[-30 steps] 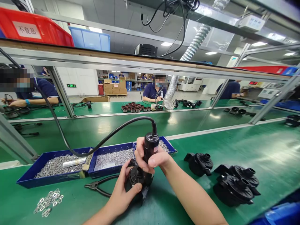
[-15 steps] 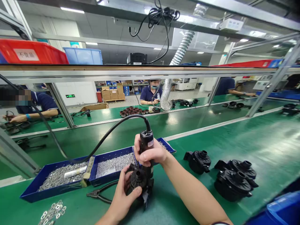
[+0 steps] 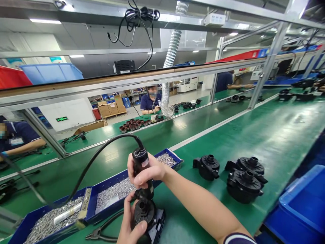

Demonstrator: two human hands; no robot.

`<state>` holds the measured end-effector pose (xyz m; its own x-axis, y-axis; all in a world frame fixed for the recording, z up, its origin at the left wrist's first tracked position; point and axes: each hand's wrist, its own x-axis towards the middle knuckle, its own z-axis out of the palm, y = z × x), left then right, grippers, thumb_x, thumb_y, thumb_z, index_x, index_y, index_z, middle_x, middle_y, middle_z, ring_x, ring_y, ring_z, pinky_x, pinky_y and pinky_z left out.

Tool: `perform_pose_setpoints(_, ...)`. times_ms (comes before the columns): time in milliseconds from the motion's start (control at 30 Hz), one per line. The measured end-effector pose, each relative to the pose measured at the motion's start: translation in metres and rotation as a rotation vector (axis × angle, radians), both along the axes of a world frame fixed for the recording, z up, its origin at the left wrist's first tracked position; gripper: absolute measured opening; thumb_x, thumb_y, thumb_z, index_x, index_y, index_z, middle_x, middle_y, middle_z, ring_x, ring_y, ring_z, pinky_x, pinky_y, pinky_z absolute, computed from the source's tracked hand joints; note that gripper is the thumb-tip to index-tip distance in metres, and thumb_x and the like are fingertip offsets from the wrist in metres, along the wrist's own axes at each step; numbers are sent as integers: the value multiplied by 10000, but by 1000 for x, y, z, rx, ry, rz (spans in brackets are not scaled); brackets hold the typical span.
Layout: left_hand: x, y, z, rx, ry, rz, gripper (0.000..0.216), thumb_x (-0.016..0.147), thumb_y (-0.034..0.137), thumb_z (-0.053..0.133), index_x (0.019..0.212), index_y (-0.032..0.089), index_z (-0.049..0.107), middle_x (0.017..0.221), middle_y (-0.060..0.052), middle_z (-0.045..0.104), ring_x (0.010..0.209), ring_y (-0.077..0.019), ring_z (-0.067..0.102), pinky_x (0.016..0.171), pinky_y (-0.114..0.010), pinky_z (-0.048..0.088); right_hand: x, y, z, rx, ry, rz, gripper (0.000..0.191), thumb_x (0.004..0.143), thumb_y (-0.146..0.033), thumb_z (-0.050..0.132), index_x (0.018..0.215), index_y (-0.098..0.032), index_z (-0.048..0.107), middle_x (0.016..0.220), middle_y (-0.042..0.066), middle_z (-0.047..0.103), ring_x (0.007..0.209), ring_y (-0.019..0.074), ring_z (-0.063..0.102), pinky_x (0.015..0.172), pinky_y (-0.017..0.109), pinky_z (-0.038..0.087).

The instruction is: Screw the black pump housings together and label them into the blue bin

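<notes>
My right hand (image 3: 146, 171) is wrapped round a black corded electric screwdriver (image 3: 141, 159), held upright with its cable arching off to the left. Its lower end meets the far side of a black blower housing (image 3: 144, 211); the exact contact point is hidden. My left hand (image 3: 130, 220) grips that blower from the left, thumb across its front. Beneath the blower's right side shows a dark block with a metallic face (image 3: 158, 225). Left of my left hand, pliers (image 3: 98, 234) with dark handles lie on the green bench (image 3: 182, 217).
Blue trays of small metal fasteners (image 3: 109, 196), (image 3: 50, 223) and screws (image 3: 166, 159) line the bench behind my hands. Several black blowers (image 3: 245, 186) stand to the right, beside a blue bin (image 3: 299, 203). A shelf (image 3: 101, 81) crosses above; co-workers sit beyond.
The view has turned to the right and tilted, so most things sit further left. Both hands keep their hold on the screwdriver and blower; the metallic-faced block beneath now shows more.
</notes>
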<state>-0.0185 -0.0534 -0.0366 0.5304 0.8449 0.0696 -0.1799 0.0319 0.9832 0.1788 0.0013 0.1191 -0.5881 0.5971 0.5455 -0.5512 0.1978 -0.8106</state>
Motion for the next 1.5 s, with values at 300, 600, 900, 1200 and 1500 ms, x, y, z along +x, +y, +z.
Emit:
perform_pose_setpoints(300,0,-3,-7,-60,-9,94,1118,721,700,860,1579,294,268,1428,-168,691,1332,-463,646,1220,-617,413,-3,4,-3,10,-36,41,322,769,-201,914,932,-151,640,668,-24,726,467,112,606,490,244,561)
perform_pose_setpoints(600,2,-4,1,-102,-1,88,1097,708,640,874,1565,291,284,1405,-164,708,1317,-443,661,1220,-596,397,-2,12,-13,56,60,262,265,861,-168,842,933,-192,589,609,-87,608,396,78,464,379,202,424)
perform_pose_setpoints(900,5,-6,-14,-39,-49,74,1030,778,637,865,1534,313,245,1374,-149,698,1249,-391,686,1116,-505,481,-10,-9,-1,-52,-90,-114,292,747,-194,902,874,-167,640,602,-49,656,424,95,536,409,210,468)
perform_pose_setpoints(1200,13,-23,-18,73,39,-91,1052,799,714,838,1473,252,174,1306,-154,639,1161,-320,635,1067,-512,456,-24,-42,4,-42,165,-344,309,843,-258,862,976,-214,587,733,-19,736,425,70,534,410,177,448)
perform_pose_setpoints(1500,13,-19,-12,113,2,-133,899,841,580,842,1406,259,221,1274,-125,615,1172,-312,605,1039,-539,470,-36,-34,-11,-109,28,-350,283,867,-232,856,995,-202,606,721,-8,728,433,65,530,430,171,442)
